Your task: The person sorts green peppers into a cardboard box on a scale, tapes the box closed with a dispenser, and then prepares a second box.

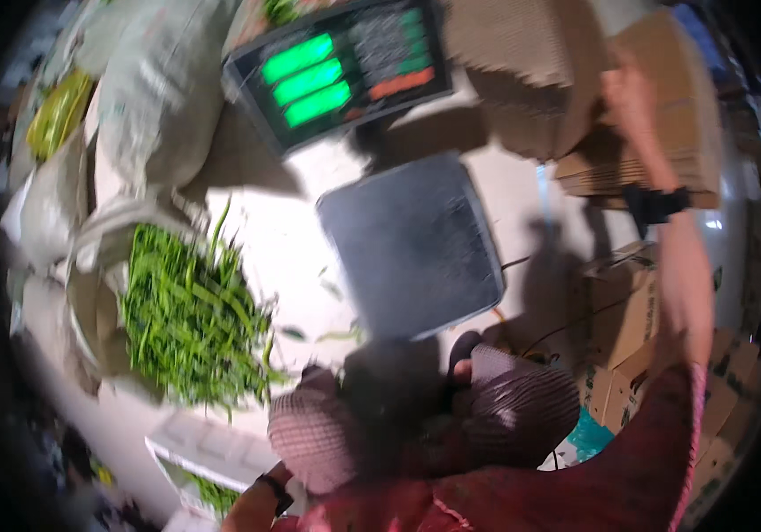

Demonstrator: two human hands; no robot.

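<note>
At the upper right my right hand [631, 96] reaches out, a dark band on its wrist. It is over stacks of flattened brown cardboard [655, 133], its fingers close to the side of a brown corrugated stack [531, 53]. Blur hides whether it grips any cardboard. Low down, my left hand [281, 473] is beside my left knee, a dark band on that wrist too; its fingers are hidden. Between my knees and the display stands a scale's dark square platform [416, 248] with nothing on it. Its display [336, 71] glows green.
Long green peppers [194, 319] spill from an open woven sack [88, 293] at left. Full pale sacks [159, 89] stand behind it. A white box [194, 443] with greens sits lower left. Cardboard boxes [624, 310] and a cable [567, 330] lie at right.
</note>
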